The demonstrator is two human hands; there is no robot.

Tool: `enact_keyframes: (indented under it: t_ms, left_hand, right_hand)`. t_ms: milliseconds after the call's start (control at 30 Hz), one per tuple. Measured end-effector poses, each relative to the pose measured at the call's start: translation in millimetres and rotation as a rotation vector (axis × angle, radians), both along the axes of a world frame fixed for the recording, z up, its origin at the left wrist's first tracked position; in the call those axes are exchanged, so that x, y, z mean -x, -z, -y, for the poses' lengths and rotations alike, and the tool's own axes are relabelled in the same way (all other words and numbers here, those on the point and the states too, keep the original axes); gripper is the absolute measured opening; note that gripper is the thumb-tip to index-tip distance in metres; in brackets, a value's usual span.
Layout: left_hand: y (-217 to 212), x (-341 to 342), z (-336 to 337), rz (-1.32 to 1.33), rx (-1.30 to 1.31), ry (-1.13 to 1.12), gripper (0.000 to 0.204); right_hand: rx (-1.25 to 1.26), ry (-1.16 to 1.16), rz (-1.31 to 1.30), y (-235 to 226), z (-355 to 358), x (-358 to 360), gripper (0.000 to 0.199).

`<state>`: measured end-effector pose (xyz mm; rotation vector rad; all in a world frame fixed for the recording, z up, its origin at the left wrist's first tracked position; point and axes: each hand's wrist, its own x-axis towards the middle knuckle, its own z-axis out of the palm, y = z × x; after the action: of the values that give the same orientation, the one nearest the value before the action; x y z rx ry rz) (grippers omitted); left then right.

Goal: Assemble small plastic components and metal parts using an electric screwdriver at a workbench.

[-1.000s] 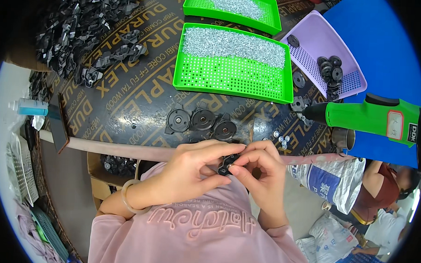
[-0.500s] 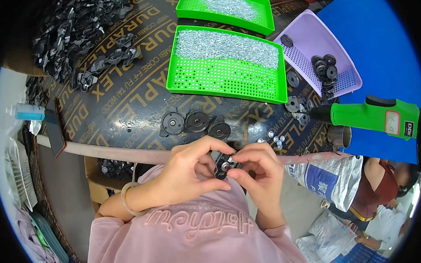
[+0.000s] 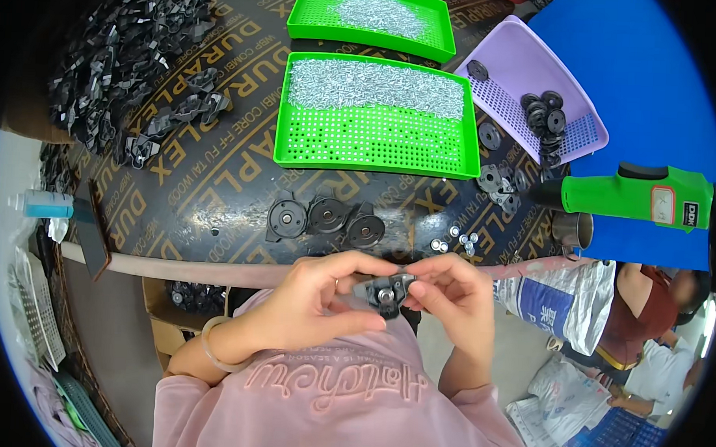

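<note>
Between my two hands, just off the table's near edge, is a small black plastic part [image 3: 388, 296] with a round metal piece at its middle. My left hand [image 3: 318, 295] grips its left side, the fingers behind it and the thumb stretched below. The fingertips of my right hand [image 3: 450, 294] pinch its right side. On the table beyond my hands lie three black parts with round discs [image 3: 327, 214] in a row. Several small silvery metal rings [image 3: 461, 241] lie to the right of them.
Green trays [image 3: 376, 144] with small metal pins stand at the back. A lilac basket [image 3: 490, 43] holds black discs. A green power screwdriver [image 3: 635, 198] lies at the right, beside a metal cup [image 3: 572, 229]. Black parts [image 3: 127, 66] are heaped far left. Two people [image 3: 647, 312] are at lower right.
The black part has turned in my hands, its metal centre now facing up more squarely. My right fingers have shifted to its upper right edge. The view has tilted slightly.
</note>
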<state>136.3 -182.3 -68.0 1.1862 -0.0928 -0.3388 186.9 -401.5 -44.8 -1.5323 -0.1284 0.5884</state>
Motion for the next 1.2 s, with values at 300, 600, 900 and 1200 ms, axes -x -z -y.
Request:
enact_keyframes:
  t_ms: [300,600,900,1200]
  left_hand:
    - [-1,3,-1,-0.128,0.083,0.065,0.067]
    - [1,2,-2,-0.08,0.009,0.05,0.07]
    - [-1,3,-7,-0.075,0.126,0.001,0.071]
    - [-1,0,7,-0.117,0.138,-0.051,0.065]
  right_hand:
    - [0.229,0.211,0.257,10,22,-34,0.016]
    - [1.067,0.152,1.252,39,40,-110,0.035]
    - [0.909,0.339,1.036,18,52,-83,0.026]
    - [0.104,0.379,0.293,1,25,-1,0.02]
